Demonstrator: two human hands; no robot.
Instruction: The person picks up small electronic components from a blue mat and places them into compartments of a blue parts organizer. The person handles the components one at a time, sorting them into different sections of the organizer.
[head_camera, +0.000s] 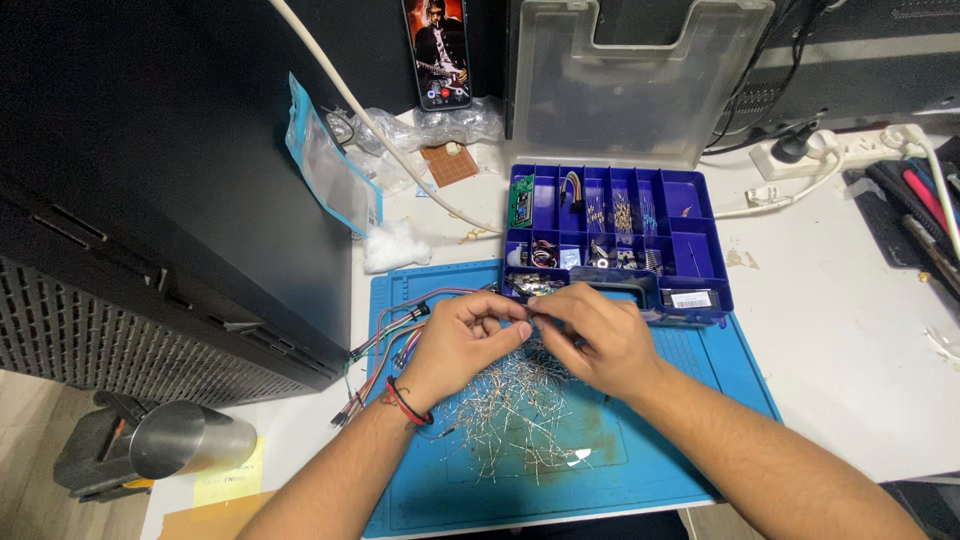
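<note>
Item: my left hand (458, 335) and right hand (597, 335) met, pinching one small part; pile (515, 410) beneath risked scattering if my wrists brushed it.

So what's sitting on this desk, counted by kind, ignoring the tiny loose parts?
Blue compartment box with clear lid: 1
Blue work mat: 1
Phone: 1
White power strip: 1
Pile of wire-legged parts: 1
Bundle of jumper wires: 1
Total: 6
</note>
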